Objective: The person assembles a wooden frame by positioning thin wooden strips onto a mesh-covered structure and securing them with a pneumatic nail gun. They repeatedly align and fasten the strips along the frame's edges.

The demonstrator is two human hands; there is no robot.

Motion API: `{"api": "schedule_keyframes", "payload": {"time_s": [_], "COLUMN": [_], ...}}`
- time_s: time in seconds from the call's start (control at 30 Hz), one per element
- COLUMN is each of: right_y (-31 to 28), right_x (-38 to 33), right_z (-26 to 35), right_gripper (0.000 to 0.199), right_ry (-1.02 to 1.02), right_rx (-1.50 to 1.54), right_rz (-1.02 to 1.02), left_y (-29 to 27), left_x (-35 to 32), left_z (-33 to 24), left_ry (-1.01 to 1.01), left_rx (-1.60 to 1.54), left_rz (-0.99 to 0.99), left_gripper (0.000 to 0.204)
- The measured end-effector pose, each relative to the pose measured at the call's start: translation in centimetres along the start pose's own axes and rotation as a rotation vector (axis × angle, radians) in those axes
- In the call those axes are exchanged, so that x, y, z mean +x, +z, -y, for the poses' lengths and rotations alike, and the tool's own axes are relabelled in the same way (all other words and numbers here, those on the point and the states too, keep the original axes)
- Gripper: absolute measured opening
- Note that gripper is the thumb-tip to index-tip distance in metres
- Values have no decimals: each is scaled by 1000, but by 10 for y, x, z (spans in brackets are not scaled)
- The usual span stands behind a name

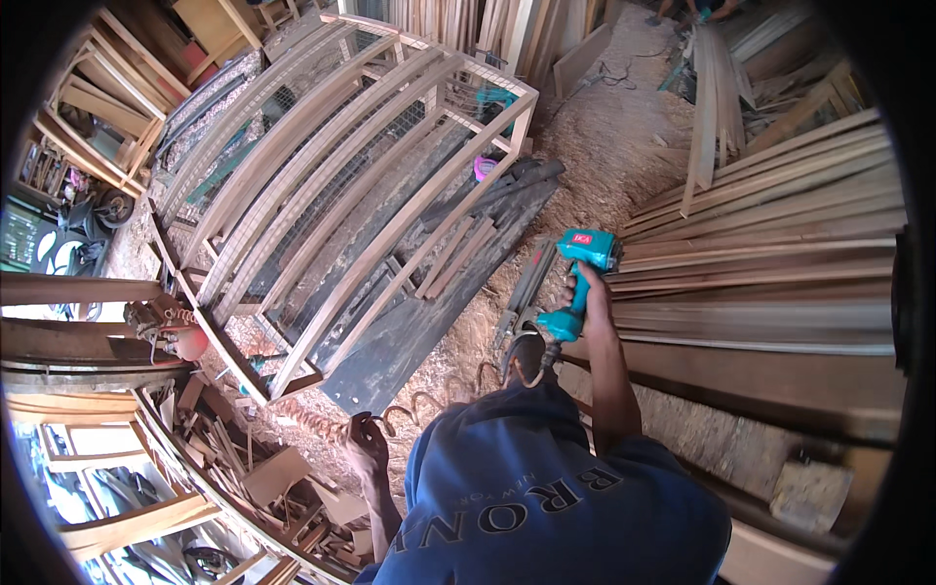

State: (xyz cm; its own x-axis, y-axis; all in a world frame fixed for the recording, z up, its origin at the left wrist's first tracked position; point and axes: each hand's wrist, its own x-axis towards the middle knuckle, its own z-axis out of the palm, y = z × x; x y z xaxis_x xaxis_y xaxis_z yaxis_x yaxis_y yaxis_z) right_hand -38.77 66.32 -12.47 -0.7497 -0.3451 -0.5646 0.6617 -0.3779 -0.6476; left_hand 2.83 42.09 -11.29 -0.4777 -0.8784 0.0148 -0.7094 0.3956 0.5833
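My right hand [594, 292] is wrapped around the handle of a teal nail gun [588, 251], held up on the right of my body. The gun's long grey magazine [527, 288] slants down to the left. From the base of its handle a coiled air hose [416, 398] runs left in loose loops. My left hand [365, 445] is low on the left, its fingers closed on that hose. Ahead and to the left stands a long wooden frame [336, 292] of parallel slats, with wire mesh across its far part. Neither hand touches the frame.
Under the frame lies a dark board [375, 366] with loose wood strips [458, 258] and a pink object [484, 168]. Stacked planks [760, 244] fill the right side. Offcuts [278, 478] are heaped at lower left. Sawdust covers the floor [624, 127]. Another person's hand [717, 12] shows far off.
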Motion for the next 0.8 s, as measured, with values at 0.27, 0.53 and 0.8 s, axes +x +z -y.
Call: {"api": "schedule_keyframes", "payload": {"time_s": [0.27, 0.53, 0.8], "right_y": [-47, -43, 11], "right_x": [79, 162, 262], "right_z": [110, 138, 101], "right_gripper": [27, 28, 47], "right_ry": [123, 353, 237], "right_rx": [56, -47, -227], "right_rz": [125, -11, 191], "left_y": [95, 267, 281], "left_x": [91, 187, 180], "left_z": [-132, -240, -205], "left_ry": [144, 229, 403], "left_rx": [221, 359, 311], "left_rz": [233, 377, 250], "left_gripper": [25, 36, 38]}}
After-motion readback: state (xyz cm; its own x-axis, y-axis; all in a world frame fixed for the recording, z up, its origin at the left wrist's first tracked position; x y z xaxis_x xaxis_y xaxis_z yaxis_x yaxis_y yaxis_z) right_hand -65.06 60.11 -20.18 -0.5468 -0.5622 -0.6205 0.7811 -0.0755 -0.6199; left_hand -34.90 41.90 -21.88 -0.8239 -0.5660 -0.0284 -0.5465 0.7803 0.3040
